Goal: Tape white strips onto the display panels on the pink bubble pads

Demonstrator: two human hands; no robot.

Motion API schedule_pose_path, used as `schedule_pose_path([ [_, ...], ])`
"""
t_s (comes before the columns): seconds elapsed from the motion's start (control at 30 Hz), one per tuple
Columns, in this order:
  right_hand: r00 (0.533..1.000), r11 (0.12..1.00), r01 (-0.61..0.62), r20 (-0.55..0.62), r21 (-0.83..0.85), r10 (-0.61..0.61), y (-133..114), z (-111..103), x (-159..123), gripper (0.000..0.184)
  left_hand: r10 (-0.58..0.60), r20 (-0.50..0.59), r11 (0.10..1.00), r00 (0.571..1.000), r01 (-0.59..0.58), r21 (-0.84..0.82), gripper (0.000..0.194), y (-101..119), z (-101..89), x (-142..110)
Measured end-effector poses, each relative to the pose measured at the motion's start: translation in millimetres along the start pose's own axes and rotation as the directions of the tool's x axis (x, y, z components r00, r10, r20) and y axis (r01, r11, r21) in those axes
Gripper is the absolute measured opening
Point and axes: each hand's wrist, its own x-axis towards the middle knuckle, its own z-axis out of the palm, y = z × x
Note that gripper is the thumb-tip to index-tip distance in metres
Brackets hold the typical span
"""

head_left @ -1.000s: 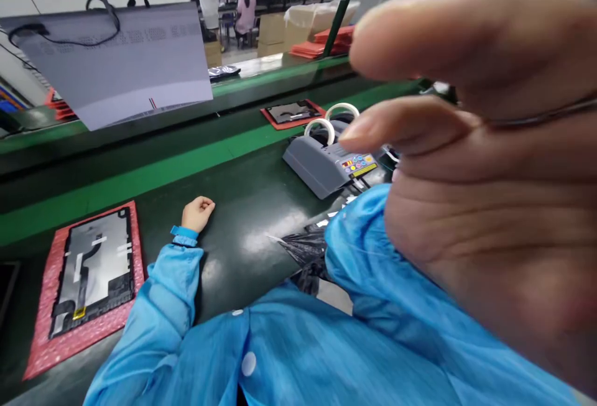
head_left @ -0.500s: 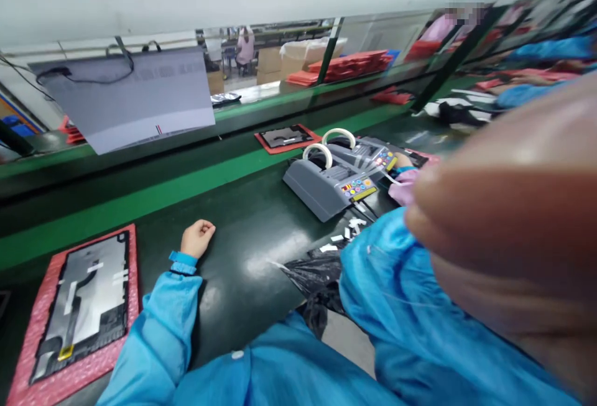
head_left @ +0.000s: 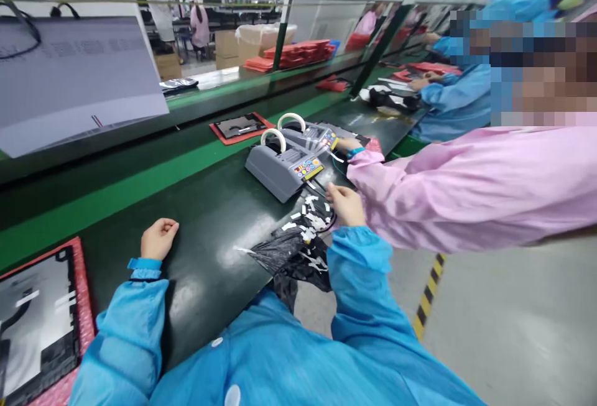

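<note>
Tape dispenser (head_left: 273, 176), grey and topped by a white tape roll (head_left: 273, 138), is set on the dark green surface (head_left: 205, 213), beyond and to the left of the fingers of the right hand (head_left: 330, 193). Those fingers are bent in toward the thumb; whether anything thin is pinched there cannot be told. Just below and left of them, white scraps (head_left: 308, 222) are scattered over a black plastic bag (head_left: 277, 253), which is draped over the near edge of the surface.

The fingers of the left hand (head_left: 159, 238) are loosely curled together, with nothing seen in them. To their left, a flat panel (head_left: 44, 331) with a black edge is laid on a red bubble sheet (head_left: 84, 288), both partly cut off by the view.

Past the right fingers, a second dispenser (head_left: 310, 135) is placed beside the first, and a co-worker's hand (head_left: 349, 145) is held close to its right end, below a pink sleeve (head_left: 466, 188). Well beyond the left fingers, another panel (head_left: 240, 125) is laid on a red sheet (head_left: 228, 140).
</note>
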Motion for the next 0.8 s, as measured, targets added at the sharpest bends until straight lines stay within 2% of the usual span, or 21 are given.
schedule_pose_path([
  [0.07,0.996,0.997,-0.075,-0.05,0.022,0.076,7.2,11.3,8.1,0.042,-0.009,-0.008,1.0,1.0,0.009,0.013,0.02,1.1,0.4,-0.4],
  [0.17,0.985,0.985,-0.157,-0.06,0.078,0.161,12.6,23.0,17.5,0.034,-0.019,-0.003,1.0,1.0,0.019,0.018,0.02,2.8,0.0,-2.5],
  [0.27,0.986,0.991,-0.13,-0.095,0.045,0.133,15.0,23.1,18.8,0.025,-0.014,-0.01,0.999,1.0,0.014,0.033,0.019,1.9,-0.7,-4.5],
  [0.33,0.976,0.994,-0.037,-0.218,-0.105,0.013,15.1,19.8,11.8,0.021,-0.013,-0.011,0.999,1.0,0.014,0.048,0.018,1.1,-0.5,-5.1],
  [0.4,0.914,0.949,0.11,-0.345,-0.297,-0.214,12.3,23.3,0.3,0.02,-0.033,-0.012,0.997,0.999,0.034,0.069,0.017,3.2,1.4,-4.2],
  [0.43,0.873,0.91,0.201,-0.355,-0.363,-0.335,9.3,31.2,-5.3,0.02,-0.053,-0.023,0.995,0.998,0.054,0.086,0.016,5.9,3.4,-2.8],
  [0.5,0.822,0.822,0.412,-0.23,-0.393,-0.522,0.4,64.6,-10.6,0.02,-0.101,-0.059,0.986,0.993,0.108,0.125,0.015,14.7,9.3,2.1],
  [0.57,0.796,0.737,0.586,0.066,-0.337,-0.602,-11.7,120.6,-2.8,0.022,-0.127,-0.081,0.979,0.989,0.138,0.152,0.014,25.8,16.8,9.1],
  [0.6,0.78,0.696,0.621,0.196,-0.361,-0.595,-18.2,153.7,6.9,0.029,-0.122,-0.076,0.978,0.99,0.133,0.161,0.013,31.1,20.3,12.6],
  [0.63,0.775,0.656,0.63,0.291,-0.416,-0.561,-24.5,187.3,20.1,0.04,-0.106,-0.063,0.98,0.992,0.116,0.164,0.012,35.7,23.5,15.9],
  [0.7,0.813,0.545,0.575,0.352,-0.61,-0.464,-34.4,247.6,53.5,0.055,-0.068,-0.036,0.984,0.997,0.073,0.161,0.01,41.2,27.6,20.7],
  [0.73,0.839,0.481,0.529,0.345,-0.699,-0.421,-37.3,271.0,71.6,0.056,-0.054,-0.029,0.986,0.998,0.057,0.154,0.01,42.0,28.6,22.1],
  [0.8,0.864,0.353,0.466,0.331,-0.812,-0.378,-38.6,300.8,105.6,0.056,-0.036,-0.024,0.99,0.999,0.039,0.136,0.011,40.0,29.1,23.3],
])
